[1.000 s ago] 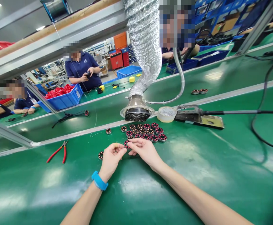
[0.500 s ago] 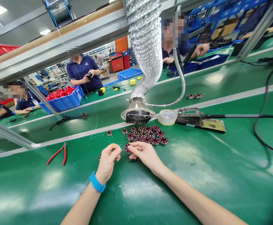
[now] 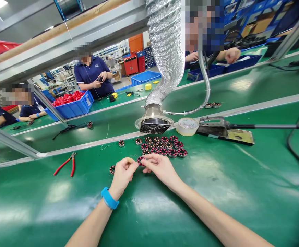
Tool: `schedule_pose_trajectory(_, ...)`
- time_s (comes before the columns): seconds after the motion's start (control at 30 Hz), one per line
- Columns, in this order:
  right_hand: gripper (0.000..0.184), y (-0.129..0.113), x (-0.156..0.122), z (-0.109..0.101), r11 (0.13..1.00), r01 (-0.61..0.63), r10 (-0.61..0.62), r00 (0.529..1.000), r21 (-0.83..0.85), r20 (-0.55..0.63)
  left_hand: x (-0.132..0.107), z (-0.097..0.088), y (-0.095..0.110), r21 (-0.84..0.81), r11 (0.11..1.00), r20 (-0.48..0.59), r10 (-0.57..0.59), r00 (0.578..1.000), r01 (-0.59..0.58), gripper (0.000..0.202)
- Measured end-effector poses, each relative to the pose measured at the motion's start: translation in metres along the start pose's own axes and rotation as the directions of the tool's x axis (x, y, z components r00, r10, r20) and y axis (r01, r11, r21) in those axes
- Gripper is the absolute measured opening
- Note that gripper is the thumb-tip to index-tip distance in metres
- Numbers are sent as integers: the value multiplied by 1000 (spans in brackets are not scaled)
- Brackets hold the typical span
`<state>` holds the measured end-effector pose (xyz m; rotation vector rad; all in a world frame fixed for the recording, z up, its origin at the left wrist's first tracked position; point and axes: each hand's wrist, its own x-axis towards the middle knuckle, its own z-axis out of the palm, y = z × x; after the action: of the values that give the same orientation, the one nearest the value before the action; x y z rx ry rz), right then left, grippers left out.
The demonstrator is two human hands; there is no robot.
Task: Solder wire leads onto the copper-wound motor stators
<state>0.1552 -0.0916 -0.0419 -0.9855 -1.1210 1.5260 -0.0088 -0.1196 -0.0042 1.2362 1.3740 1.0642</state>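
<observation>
Between the thumb and fingers of my right hand (image 3: 158, 168) is a small round motor stator (image 3: 140, 161) with dark pink windings, raised just in front of the group. My left hand (image 3: 125, 173), a blue band at its wrist, is pinched closed at the left edge of this stator. Whatever its fingertips grip is too small to make out. Another stator (image 3: 112, 169) with copper-coloured windings lies just left of that hand, partly covered. Several more stators (image 3: 172, 153) stand in rows behind my right hand, some pink, some copper-coloured.
Red-handled cutters (image 3: 72, 166) lie at left on the green bench (image 3: 87, 212). A fan hood (image 3: 154, 124) on a foil duct hangs behind the stators. Right of it are a tape roll (image 3: 187, 126) and a soldering iron stand (image 3: 216, 128). Co-workers sit and stand beyond.
My left hand has moved right, up to the held stator, uncovering more of the copper-coloured one beside it. My right hand keeps its hold. The camera view has shifted slightly.
</observation>
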Motion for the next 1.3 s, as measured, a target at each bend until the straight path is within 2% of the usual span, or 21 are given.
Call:
schedule_pose_trajectory(0.1, 56, -1, 0, 0, 1000, -7, 7, 1000, -2, -6, -1, 1, 2, -24, 998, 27, -51, 998, 51, 26)
schedule_pose_trajectory(0.2, 59, -1, 0, 1, 1000, -13, 13, 1000, -3, -7, -2, 1, 5, -143, 985, 39, -89, 995, 94, 20)
schedule_pose_trajectory(0.3, 61, -1, 0, 1, 1000, -15, 15, 1000, -4, -9, -2, 0, 8, -268, 961, -4, -67, 998, 63, 17)
schedule_pose_trajectory(0.37, 61, -2, 0, 1, 1000, -22, 22, 1000, -7, -9, -2, -2, 9, -284, 959, -55, -36, 998, 19, 17)
schedule_pose_trajectory(0.53, 61, -3, -4, 1, 998, -52, 53, 998, -32, 18, 1, -5, 7, -132, 991, -171, -3, 985, -20, 26)
schedule_pose_trajectory(0.67, 59, -2, -6, 3, 996, -68, 71, 996, -52, 63, 3, -4, 4, -66, 998, -136, 2, 991, -11, 38)
schedule_pose_trajectory(0.83, 57, -3, -6, 3, 995, -88, 92, 992, -51, 82, 1, -2, 2, -17, 995, -76, 93, 993, -94, 31)
schedule_pose_trajectory(0.93, 59, -4, -5, 1, 995, -88, 91, 993, -47, 70, -2, -2, 4, 57, 981, -83, 189, 978, -184, 27)
schedule_pose_trajectory(1.1, 61, -6, -3, -1, 994, -98, 100, 994, -41, 33, -2, -10, 12, 39, 975, -148, 223, 964, -220, 25)
schedule_pose_trajectory(1.17, 60, -6, -3, -2, 994, -104, 105, 994, -26, 24, -1, -17, 15, 92, 953, -106, 299, 948, -290, 26)
schedule_pose_trajectory(1.23, 60, -7, -2, -2, 994, -108, 108, 994, -7, 18, 0, -23, 17, 212, 895, 41, 393, 918, -393, 48)
schedule_pose_trajectory(1.3, 58, -8, -2, -2, 994, -111, 111, 993, 2, 31, -1, -26, 17, 341, 812, 198, 431, 880, -474, 73)
